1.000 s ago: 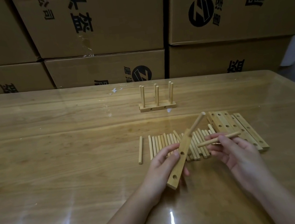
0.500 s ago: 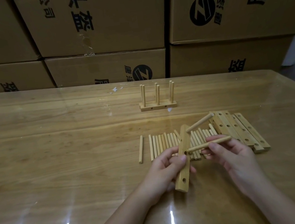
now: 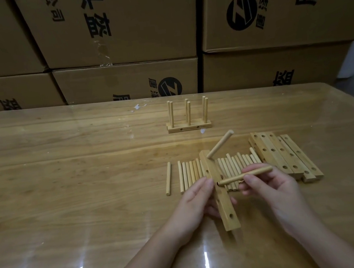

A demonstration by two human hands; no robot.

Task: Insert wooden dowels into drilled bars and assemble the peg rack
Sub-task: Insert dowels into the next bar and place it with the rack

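Drilled bar (image 3: 223,201): light wood with a row of round holes, held off the counter (image 3: 64,170) at near centre, running lengthwise away from the person. The left hand (image 3: 193,205) grips it from the left side, its fingers (image 3: 202,185) curled round the bar at mid-length. Fitted dowel (image 3: 219,144): one, seated in the hole nearest the bar's far end and slanting up and to the right. Second dowel (image 3: 230,180): pinched between the thumb and fingers (image 3: 251,167) of the right hand (image 3: 276,190), lying almost level, its left tip at the mouth of a middle hole of the bar; whether the tip has entered the hole cannot be told. Loose dowels (image 3: 190,174): a row lying side by side on the counter just beyond the hands, partly hidden behind the bar. Single dowel (image 3: 168,178): lying apart at the left end of that row. Spare drilled bars (image 3: 281,154): a stack laid side by side to the right of the row, holes facing up, touching the nearest dowels. Finished peg rack (image 3: 190,128): standing farther back near the middle of the counter, six pegs upright in its base. Counter surface: wood grain under a glossy clear sheet that carries streaks of glare. Cardboard boxes (image 3: 114,30): stacked along the far edge, printed in black.
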